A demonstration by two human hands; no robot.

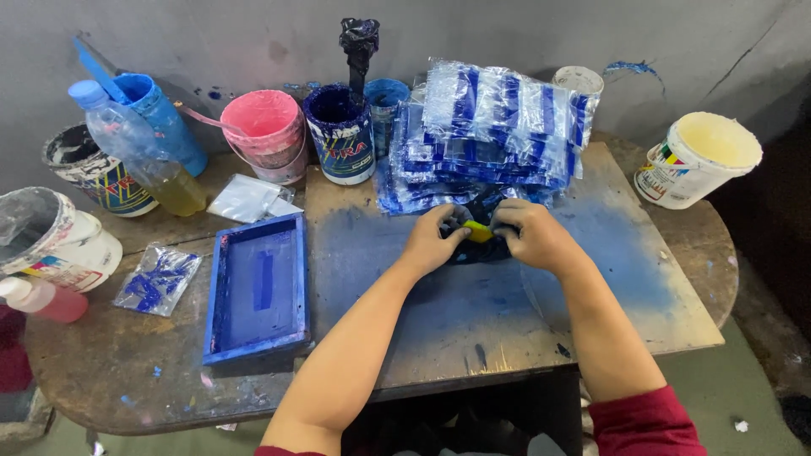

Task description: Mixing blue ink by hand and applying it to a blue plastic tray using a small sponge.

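While both hands sit close together near the middle of the table [659, 338], they hold one small yellow thing [478, 231] between them. The left hand [437, 239] pinches it from one side and the right hand [529, 235] pinches it from the other, and the fingers are curled in tight. Under the yellow thing lies one dark cloth [481, 250], and both hands rest on it. I cannot tell what the yellow thing is.

Just behind the hands is one big pile of clear bags [490, 135] with blue marks on them. There are too many bags to count.

To the left of the hands lies one blue frame [257, 287], flat on the table, with a blue stripe in its middle. Further left lies one small clear bag [158, 279] smeared with blue.

Along the back wall stand the pots. There is one pink bucket [266, 131], one dark blue paint can [342, 135] with a black stick standing in it, and one small blue cup [387, 97] beside it. One blue jug [160, 118] leans at the back, and one clear bottle [139, 152] with yellow liquid leans in front of it. One white bucket [697, 160] lies tipped on the right. On the far left are one pink bottle [42, 300] and one white tub [51, 241].
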